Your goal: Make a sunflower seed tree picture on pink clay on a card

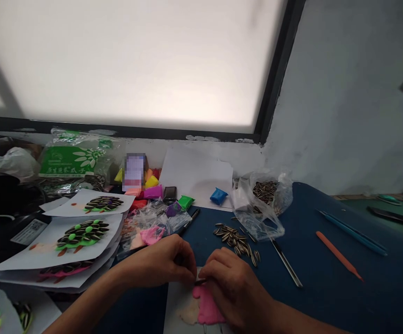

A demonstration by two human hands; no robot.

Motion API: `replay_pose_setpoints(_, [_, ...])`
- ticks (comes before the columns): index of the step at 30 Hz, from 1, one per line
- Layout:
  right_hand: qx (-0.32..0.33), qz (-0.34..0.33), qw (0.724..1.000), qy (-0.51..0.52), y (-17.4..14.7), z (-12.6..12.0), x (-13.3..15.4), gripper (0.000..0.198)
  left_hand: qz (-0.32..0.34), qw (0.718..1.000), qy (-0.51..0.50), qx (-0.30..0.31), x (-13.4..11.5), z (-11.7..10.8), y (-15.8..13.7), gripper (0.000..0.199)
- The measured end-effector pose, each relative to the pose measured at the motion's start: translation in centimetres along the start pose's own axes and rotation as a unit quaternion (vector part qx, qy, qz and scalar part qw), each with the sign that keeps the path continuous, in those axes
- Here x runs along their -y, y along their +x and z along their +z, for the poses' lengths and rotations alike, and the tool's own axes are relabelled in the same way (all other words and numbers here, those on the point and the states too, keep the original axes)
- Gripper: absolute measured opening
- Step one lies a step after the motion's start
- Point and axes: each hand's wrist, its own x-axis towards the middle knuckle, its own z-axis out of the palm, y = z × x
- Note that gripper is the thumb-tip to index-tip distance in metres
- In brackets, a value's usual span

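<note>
A white paper (pixel 173 306) lies below my hands, bearing a flat pink clay shape (pixel 210 307) with a beige clay patch (pixel 189 311) at its left. At the pink clay's upper edge, a dark sunflower seed (pixel 200 281) sits between the fingertips of both hands. My right hand (pixel 236 283) is closed on this seed, its palm side over the right of the pink clay. Close by on the left, my left hand (pixel 172 262) has its fingers curled in a pinch at the seed's end; what lies inside them is hidden. Loose sunflower seeds (pixel 236 239) are heaped beyond my right hand.
Finished seed-and-clay pictures (pixel 83 236) are stacked at left. Behind stand a seed bag (pixel 69 162), a phone (pixel 134 171) and colored clay packets (pixel 152 191). An open plastic bag of seeds (pixel 266 192), a pen (pixel 287 264) and an orange clay tool (pixel 339 254) lie right.
</note>
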Motion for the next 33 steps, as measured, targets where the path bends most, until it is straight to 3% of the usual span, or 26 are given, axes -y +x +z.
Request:
replay_pose_setpoints(8, [-0.053,0.006,0.998,0.023,0.0,0.1,-0.2,0.030,0.003,1.000,0.017,-0.008,0.4,0.0,0.2,0.014])
replay_pose_setpoints(13, [-0.070,0.066,0.995,0.005,1.8,-2.5,-1.0,0.020,-0.001,0.999,0.037,-0.028,0.4,0.4,0.4,0.016])
replay_pose_setpoints(20, [0.018,0.121,0.977,-0.173,4.6,-5.1,-4.3,0.014,-0.007,0.998,0.052,-0.047,0.1,0.8,0.5,0.014])
replay_pose_setpoints(33, [0.243,0.003,0.919,-0.312,7.6,-5.6,-5.5,0.021,0.004,0.998,0.039,-0.042,0.3,0.7,0.6,0.016])
